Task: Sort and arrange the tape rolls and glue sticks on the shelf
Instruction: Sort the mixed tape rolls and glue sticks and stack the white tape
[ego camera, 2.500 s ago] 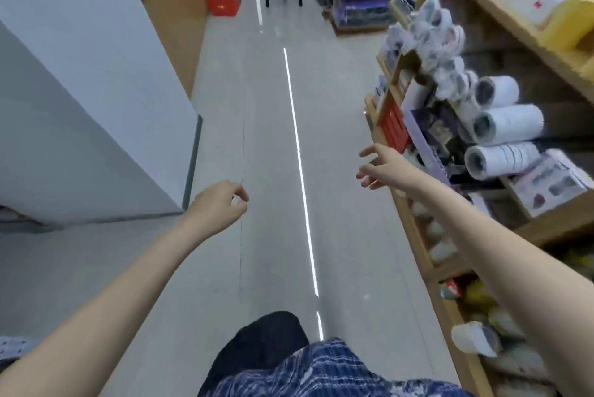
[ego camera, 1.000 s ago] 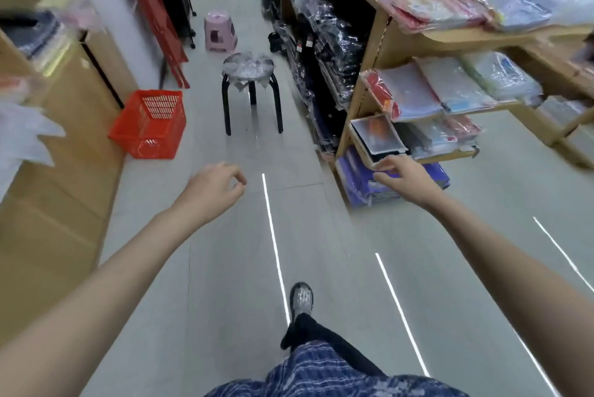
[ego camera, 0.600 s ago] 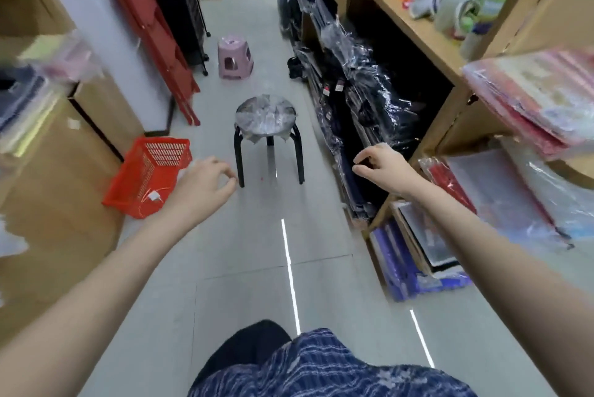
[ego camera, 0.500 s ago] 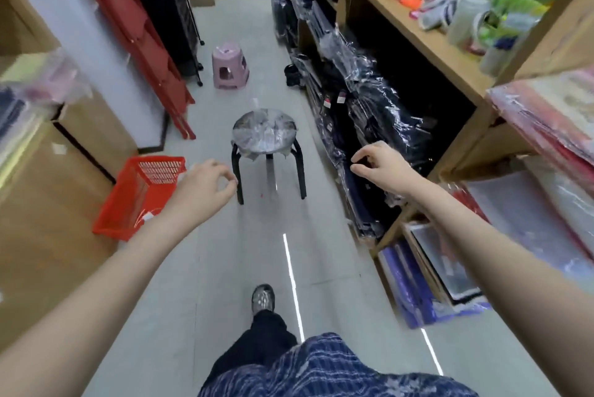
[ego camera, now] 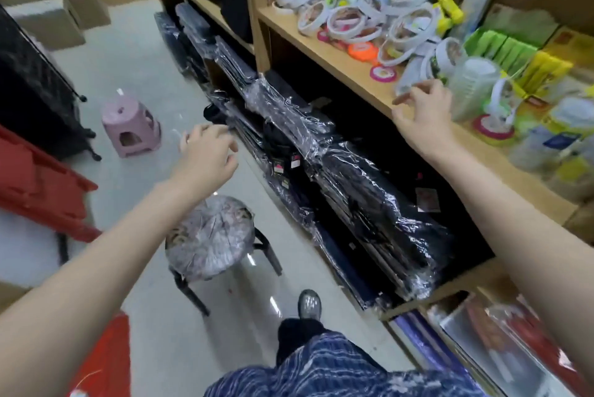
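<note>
A jumbled heap of white tape rolls (ego camera: 363,15) covers the back of a wooden shelf (ego camera: 337,60) on my right. Small orange and pink tape discs (ego camera: 362,51) lie at the heap's front. Green and yellow glue sticks (ego camera: 448,12) poke out behind the rolls. My right hand (ego camera: 422,115) hovers over the shelf's front edge with fingers spread, holding nothing. My left hand (ego camera: 207,152) hangs over the aisle with loosely curled fingers, empty.
A round plastic-wrapped stool (ego camera: 210,237) stands in the aisle under my left arm, a pink step stool (ego camera: 131,128) farther off. Black plastic-wrapped packs (ego camera: 337,168) fill the shelf below. Green and yellow boxes (ego camera: 514,54) and clear jars (ego camera: 472,88) crowd the shelf's right part.
I walked down the aisle past the stool and turned toward the tape shelf. My right hand rose to the shelf edge and opened; the left hand moved forward.
</note>
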